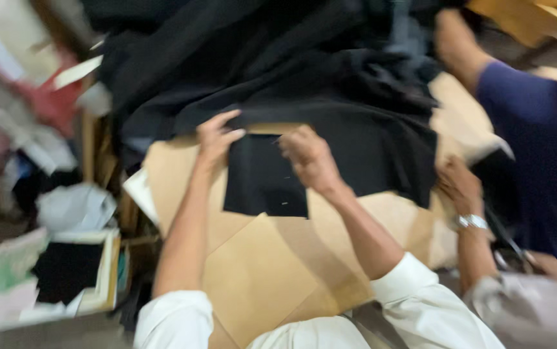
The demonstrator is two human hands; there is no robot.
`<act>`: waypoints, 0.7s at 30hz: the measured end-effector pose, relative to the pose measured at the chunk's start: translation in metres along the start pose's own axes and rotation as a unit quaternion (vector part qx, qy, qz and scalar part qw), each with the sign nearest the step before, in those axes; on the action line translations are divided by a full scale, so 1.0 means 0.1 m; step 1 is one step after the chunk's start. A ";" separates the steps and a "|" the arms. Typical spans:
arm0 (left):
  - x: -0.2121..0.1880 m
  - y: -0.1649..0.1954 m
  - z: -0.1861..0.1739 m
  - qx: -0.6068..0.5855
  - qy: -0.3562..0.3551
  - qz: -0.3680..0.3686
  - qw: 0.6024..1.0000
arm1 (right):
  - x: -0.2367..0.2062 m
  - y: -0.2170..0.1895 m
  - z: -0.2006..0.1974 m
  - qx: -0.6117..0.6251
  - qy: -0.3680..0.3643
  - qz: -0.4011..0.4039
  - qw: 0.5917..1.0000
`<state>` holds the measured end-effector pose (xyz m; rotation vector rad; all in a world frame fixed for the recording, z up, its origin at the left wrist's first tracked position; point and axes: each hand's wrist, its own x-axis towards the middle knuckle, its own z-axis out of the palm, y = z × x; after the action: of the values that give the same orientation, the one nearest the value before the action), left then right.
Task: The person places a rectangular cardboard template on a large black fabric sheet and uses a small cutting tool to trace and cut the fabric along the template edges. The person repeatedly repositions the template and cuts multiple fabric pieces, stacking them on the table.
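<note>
A small black cloth piece (262, 178) lies flat on sheets of brown card (259, 271) in the middle of the view, its upper edge tucked against a big heap of black fabric (278, 71) that fills the top of the picture. The left hand (217, 139) rests on the upper left corner of the piece, fingers bent and pinching at its edge. The right hand (311, 161) is at the upper right edge; its grip looks closed on the cloth, though blur hides the fingertips. Both arms come out of white rolled sleeves (420, 297).

To the right, another person's hand with a wristwatch (462, 194) touches the edge of the black heap, and a person in a blue top (537, 155) stands beyond. On the left lie papers and a shallow box (91, 284) with a dark piece inside.
</note>
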<state>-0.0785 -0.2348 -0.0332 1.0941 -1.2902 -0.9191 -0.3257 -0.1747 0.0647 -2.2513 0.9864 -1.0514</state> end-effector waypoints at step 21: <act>-0.05 -0.30 -0.18 -0.050 -0.002 -0.065 0.997 | 0.92 0.79 0.91 -0.177 -0.096 -0.093 0.975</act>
<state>-0.0591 -0.2355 -0.0625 1.1089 -1.1742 -1.0720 -0.2449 -0.2851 0.0010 -2.7216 0.9546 -0.7541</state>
